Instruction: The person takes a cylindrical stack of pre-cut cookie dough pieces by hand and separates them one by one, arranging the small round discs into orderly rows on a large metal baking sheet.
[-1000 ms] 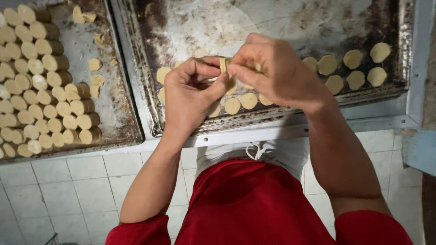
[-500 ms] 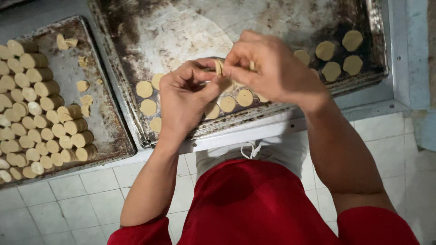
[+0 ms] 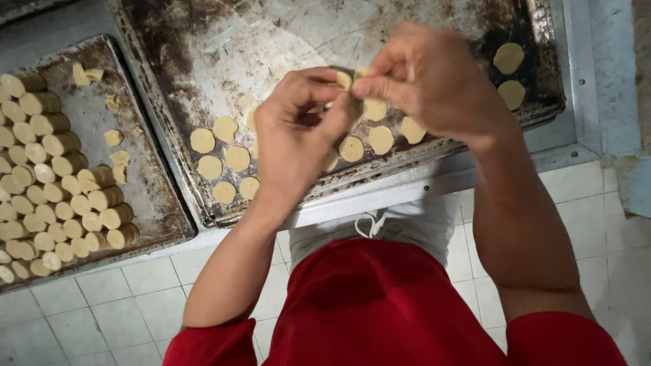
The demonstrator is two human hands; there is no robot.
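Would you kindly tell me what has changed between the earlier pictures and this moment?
The left hand and right hand have stayed together over the baking tray, keeping their grip on a small dough piece. The view has drifted, so both trays sit lower and further right in the picture. The dough discs and the stacked dough cylinders on the left tray lie as before.

A small pale-tan dough piece (image 3: 344,79) is pinched between the fingertips of both hands, held above the middle of the dark, flour-dusted baking tray (image 3: 224,47). It looks thin and partly folded; most of it is hidden by the fingers. Flat dough rounds (image 3: 237,158) of the same colour lie along the tray's near edge.
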